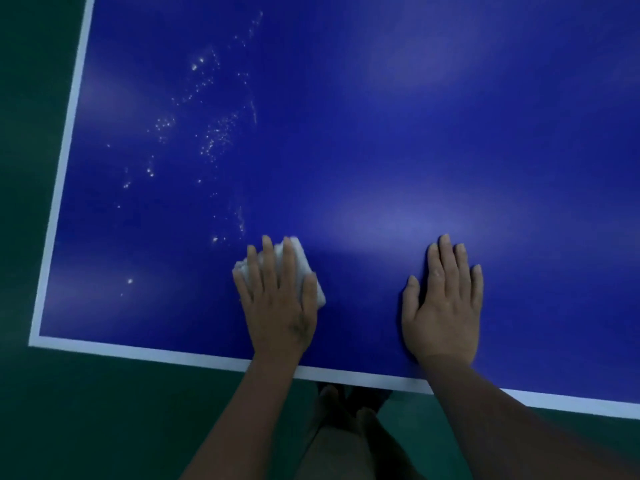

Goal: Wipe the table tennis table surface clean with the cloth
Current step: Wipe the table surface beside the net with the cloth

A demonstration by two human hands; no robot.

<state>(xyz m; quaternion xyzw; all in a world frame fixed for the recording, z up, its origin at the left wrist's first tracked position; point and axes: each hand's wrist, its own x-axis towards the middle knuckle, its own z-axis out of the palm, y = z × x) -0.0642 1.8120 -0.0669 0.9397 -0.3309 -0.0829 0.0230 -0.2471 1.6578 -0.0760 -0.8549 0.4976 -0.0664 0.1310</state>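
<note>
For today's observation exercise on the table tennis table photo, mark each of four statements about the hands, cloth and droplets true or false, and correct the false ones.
1. The left hand presses a white cloth onto the blue table tennis table. True.
2. The right hand holds a second cloth. False: it rests flat and empty on the table.
3. The water droplets lie mostly right of both hands. False: they lie to the left, beyond the cloth.
4. The table's border line is white. True.

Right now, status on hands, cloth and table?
Left hand flat on white cloth, pressing it to blue table. Right hand flat on bare surface. Droplets unwiped far left. Nothing blocking.
</note>
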